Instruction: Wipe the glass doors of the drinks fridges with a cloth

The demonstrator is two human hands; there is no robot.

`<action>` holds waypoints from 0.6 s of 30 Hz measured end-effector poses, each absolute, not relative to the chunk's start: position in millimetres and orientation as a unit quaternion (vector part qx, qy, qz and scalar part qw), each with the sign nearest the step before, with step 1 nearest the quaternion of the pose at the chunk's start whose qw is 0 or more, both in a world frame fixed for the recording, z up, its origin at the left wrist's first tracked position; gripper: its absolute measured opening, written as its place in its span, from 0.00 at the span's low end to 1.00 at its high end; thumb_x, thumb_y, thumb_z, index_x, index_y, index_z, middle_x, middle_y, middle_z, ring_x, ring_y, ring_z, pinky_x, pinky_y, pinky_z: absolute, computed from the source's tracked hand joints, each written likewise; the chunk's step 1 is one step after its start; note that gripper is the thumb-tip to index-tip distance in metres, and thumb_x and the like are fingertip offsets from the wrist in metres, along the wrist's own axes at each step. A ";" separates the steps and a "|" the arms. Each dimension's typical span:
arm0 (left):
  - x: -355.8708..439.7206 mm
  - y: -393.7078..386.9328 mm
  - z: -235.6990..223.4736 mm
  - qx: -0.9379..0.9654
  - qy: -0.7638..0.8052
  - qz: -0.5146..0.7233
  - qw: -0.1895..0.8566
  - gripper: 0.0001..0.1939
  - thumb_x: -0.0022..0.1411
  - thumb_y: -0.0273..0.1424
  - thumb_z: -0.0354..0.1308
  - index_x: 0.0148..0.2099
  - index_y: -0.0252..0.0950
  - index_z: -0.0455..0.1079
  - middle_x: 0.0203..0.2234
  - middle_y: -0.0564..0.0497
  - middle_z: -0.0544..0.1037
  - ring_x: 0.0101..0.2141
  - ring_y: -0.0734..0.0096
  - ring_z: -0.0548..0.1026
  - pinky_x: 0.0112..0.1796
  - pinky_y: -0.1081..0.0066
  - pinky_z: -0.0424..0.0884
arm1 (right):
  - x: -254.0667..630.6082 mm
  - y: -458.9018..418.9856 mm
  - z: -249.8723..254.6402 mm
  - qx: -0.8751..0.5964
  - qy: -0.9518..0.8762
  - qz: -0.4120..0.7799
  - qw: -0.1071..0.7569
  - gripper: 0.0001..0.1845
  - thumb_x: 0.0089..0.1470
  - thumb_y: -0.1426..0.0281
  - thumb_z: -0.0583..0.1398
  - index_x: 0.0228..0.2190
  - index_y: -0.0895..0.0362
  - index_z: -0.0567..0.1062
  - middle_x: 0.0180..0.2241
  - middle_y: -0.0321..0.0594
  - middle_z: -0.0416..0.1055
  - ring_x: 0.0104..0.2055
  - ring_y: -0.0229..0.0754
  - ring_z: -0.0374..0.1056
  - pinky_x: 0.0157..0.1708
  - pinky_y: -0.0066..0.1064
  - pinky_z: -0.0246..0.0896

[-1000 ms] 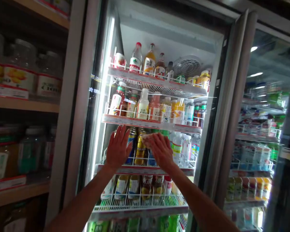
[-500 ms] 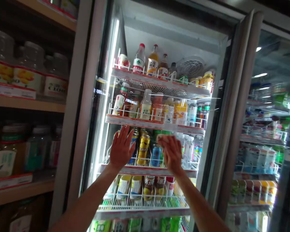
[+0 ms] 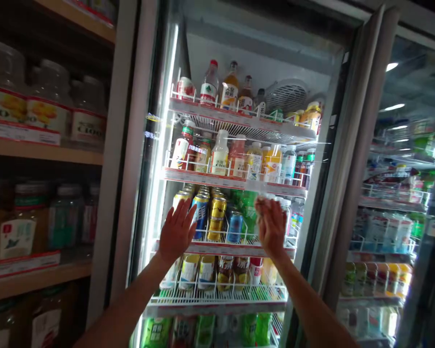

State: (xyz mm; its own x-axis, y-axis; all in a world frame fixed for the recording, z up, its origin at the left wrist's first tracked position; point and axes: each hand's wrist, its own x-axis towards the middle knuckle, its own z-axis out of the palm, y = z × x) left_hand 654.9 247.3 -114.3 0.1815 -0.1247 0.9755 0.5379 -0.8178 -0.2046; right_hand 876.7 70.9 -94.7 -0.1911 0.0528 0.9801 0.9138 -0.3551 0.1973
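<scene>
My left hand (image 3: 176, 234) is flat against the glass door (image 3: 261, 36) of a lit drinks cooler, its fingers stretched out and holding nothing. To the right, my right hand (image 3: 273, 227) presses on the same glass. Under its fingertips is a small pale crumpled cloth (image 3: 261, 202), partly hidden and a little blurred. Behind the glass, between my hands, stand a gold can (image 3: 216, 217) and a blue can (image 3: 235, 227). Green bottles (image 3: 247, 205) show just left of my right hand.
Wire shelves inside the cooler carry bottles (image 3: 219, 152) above and drink cans (image 3: 189, 272) below. A metal door frame (image 3: 358, 145) runs up the right side, with another glass-fronted cooler beyond it. On the left, a wooden shelf (image 3: 39, 151) holds large bottles.
My right hand has slid right across the glass with the cloth, uncovering the green bottles. My left hand sits slightly lower and further left. The view has shifted a little.
</scene>
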 end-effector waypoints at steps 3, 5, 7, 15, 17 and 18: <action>654.5 249.4 -125.7 -0.716 -0.149 -0.627 0.268 0.33 0.62 0.31 0.49 0.66 0.38 0.39 0.62 0.45 0.52 0.62 0.63 0.48 0.60 0.59 0.47 | 900.9 60.7 -81.7 -0.547 -0.311 -0.631 0.454 0.27 0.57 0.70 0.49 0.58 0.56 0.56 0.61 0.53 0.51 0.64 0.53 0.46 0.56 0.55 0.48; 655.8 250.1 -127.3 -0.716 -0.150 -0.628 0.266 0.34 0.62 0.31 0.49 0.66 0.38 0.39 0.62 0.45 0.52 0.62 0.62 0.48 0.60 0.59 0.47 | 885.5 71.7 -87.3 -0.544 -0.327 -0.624 0.456 0.29 0.57 0.71 0.49 0.59 0.56 0.54 0.62 0.51 0.50 0.64 0.53 0.44 0.57 0.54 0.48; 656.7 250.4 -126.4 -0.714 -0.150 -0.630 0.265 0.34 0.62 0.31 0.50 0.66 0.38 0.40 0.62 0.45 0.52 0.62 0.62 0.48 0.60 0.59 0.47 | 856.5 88.3 -104.0 -0.539 -0.432 -0.612 0.385 0.30 0.56 0.73 0.49 0.60 0.52 0.52 0.62 0.45 0.50 0.65 0.50 0.42 0.59 0.51 0.46; 656.4 250.5 -124.9 -0.714 -0.141 -0.631 0.270 0.35 0.61 0.30 0.51 0.66 0.38 0.39 0.62 0.45 0.51 0.62 0.62 0.48 0.60 0.58 0.47 | 905.0 55.0 -101.1 -0.543 -0.364 -0.634 0.412 0.27 0.57 0.71 0.49 0.58 0.56 0.57 0.61 0.51 0.52 0.64 0.52 0.46 0.57 0.53 0.48; 656.5 251.0 -125.3 -0.712 -0.140 -0.632 0.272 0.34 0.61 0.31 0.50 0.66 0.39 0.39 0.62 0.45 0.51 0.62 0.61 0.49 0.60 0.58 0.47 | 915.2 51.6 -92.6 -0.541 -0.292 -0.635 0.468 0.27 0.57 0.70 0.48 0.58 0.59 0.56 0.61 0.54 0.49 0.63 0.54 0.46 0.56 0.55 0.49; 656.4 251.5 -125.4 -0.712 -0.140 -0.633 0.271 0.34 0.61 0.30 0.50 0.66 0.39 0.39 0.62 0.45 0.51 0.62 0.61 0.49 0.60 0.58 0.47 | 909.2 55.4 -94.5 -0.541 -0.295 -0.630 0.472 0.27 0.57 0.70 0.48 0.59 0.59 0.55 0.62 0.54 0.49 0.64 0.54 0.45 0.56 0.56 0.49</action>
State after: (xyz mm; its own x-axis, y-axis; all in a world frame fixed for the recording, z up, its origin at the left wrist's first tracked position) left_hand 656.4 251.5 -125.4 0.1600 -0.1438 0.9766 0.5431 -0.8133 -0.2087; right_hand 909.2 55.4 -94.5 0.0323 -0.2766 0.9604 0.9142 -0.3802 -0.1402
